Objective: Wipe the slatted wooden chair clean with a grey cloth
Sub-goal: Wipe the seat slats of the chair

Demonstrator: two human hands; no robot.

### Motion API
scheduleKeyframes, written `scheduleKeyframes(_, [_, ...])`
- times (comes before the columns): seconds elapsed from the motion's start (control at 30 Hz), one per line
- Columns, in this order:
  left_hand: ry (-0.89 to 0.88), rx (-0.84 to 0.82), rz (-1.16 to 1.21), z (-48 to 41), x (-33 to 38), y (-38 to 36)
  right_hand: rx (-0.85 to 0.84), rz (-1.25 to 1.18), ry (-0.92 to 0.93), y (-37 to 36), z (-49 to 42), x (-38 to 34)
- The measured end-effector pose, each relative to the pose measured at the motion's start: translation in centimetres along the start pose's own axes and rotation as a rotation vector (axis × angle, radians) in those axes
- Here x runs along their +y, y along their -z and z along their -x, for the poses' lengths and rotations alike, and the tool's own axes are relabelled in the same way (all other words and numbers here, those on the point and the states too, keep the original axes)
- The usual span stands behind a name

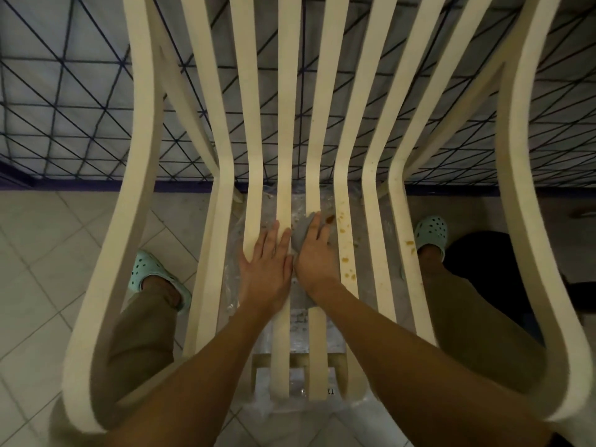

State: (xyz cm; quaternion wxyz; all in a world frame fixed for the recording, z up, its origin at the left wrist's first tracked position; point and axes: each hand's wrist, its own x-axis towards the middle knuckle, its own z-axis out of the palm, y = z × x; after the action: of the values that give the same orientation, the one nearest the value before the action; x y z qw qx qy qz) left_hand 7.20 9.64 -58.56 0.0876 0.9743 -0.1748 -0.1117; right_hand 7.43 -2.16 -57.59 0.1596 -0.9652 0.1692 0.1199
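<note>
The cream slatted wooden chair fills the view from above, its slats running from the backrest down into the seat. My left hand lies flat with straight fingers on the seat slats left of centre. Beside it, my right hand presses flat on the grey cloth, which covers a middle slat and peeks out above the fingers and below the wrist. Brown stains dot the slat just right of my right hand, and more stains mark a slat further right.
My feet in mint clogs stand on the tiled floor on either side of the seat. A dark wire grid panel rises behind the chair. Clear plastic sheet lies under the seat. The curved armrests flank both arms.
</note>
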Motion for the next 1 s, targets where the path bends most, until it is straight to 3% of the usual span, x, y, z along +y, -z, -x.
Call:
scheduleKeyframes(0.37, [0.011,-0.089,0.152,7.2,0.5,0.7,-0.058,-0.013,-0.059,-1.1,8.5,0.5])
scheduleKeyframes(1.0, [0.047,-0.208,0.069,16.5,1.7,1.1,-0.122,-0.060,-0.043,-2.9,21.0,1.7])
